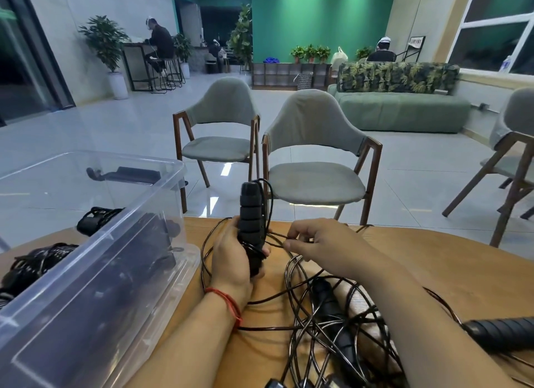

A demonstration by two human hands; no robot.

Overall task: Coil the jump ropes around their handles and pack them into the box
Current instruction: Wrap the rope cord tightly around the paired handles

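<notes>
My left hand [231, 260] grips an upright black ribbed jump-rope handle [250, 214] above the wooden table [450, 266]. A thin black cord [270, 202] runs up along the handle and loops over its top. My right hand [315, 243] pinches the same cord just right of the handle. A tangle of loose cord [315, 324] lies on the table under my right forearm, with another black handle [332, 309] in it. A further handle [500, 330] lies at the right edge. The clear plastic box [95, 272] stands at the left, holding coiled black ropes.
Two grey chairs [315, 168] stand just beyond the table's far edge, a third at the right. More coiled black ropes [37, 260] lie behind the box on the left. A green sofa, plants and seated people are far off across the tiled floor.
</notes>
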